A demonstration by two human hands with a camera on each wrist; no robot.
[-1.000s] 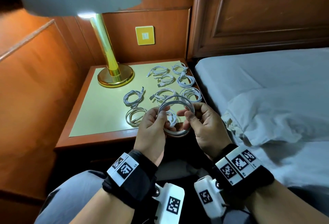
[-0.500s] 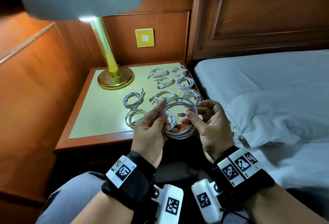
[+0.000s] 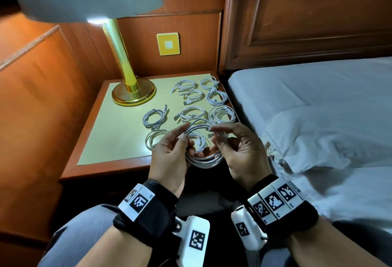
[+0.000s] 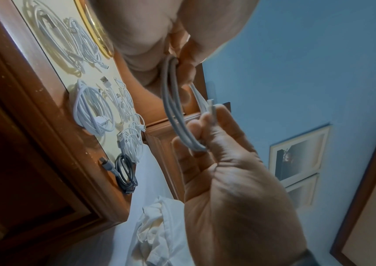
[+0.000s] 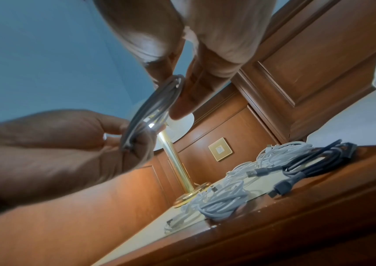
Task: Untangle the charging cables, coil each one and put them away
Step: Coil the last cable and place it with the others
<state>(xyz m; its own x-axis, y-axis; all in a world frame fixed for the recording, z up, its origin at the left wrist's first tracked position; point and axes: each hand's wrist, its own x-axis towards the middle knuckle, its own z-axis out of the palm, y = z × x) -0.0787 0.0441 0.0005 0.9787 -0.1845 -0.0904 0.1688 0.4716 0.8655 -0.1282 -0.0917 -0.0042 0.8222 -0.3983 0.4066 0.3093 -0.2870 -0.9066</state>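
Both grips, left hand and right hand, clamp the coiled cable over nightstand's front edge

brass lamp, nightstand, bed, pillow

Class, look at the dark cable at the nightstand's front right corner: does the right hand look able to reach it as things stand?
Probably not yet: the dark cable lies uncovered, but the right hand is holding the white coil.

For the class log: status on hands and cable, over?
Left hand and right hand both pinch the white coil, held above the nightstand edge. Plug end loose at right fingertips. Nothing in the way.
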